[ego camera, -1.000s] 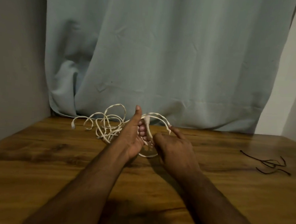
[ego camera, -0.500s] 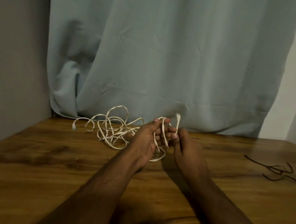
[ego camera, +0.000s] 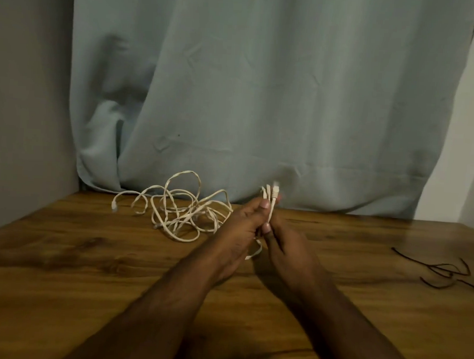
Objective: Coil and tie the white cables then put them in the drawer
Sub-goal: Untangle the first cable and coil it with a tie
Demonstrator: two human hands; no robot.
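White cables (ego camera: 179, 212) are seen lying in a loose tangle on the bench (ego camera: 61, 266), with one end lifted between both hands. A few short loops are gripped by the left hand (ego camera: 238, 234), fingers curled round them, apparently so the coil cannot spring apart. The plug end is pinched upright by the right hand (ego camera: 284, 245), and dark ties (ego camera: 442, 269) are left well apart to the right.

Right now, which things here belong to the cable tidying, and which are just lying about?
In the job:
tangled white cable
left hand and right hand, both gripping its end
thin dark ties, likely

Just there:
brown wooden table
pale blue curtain
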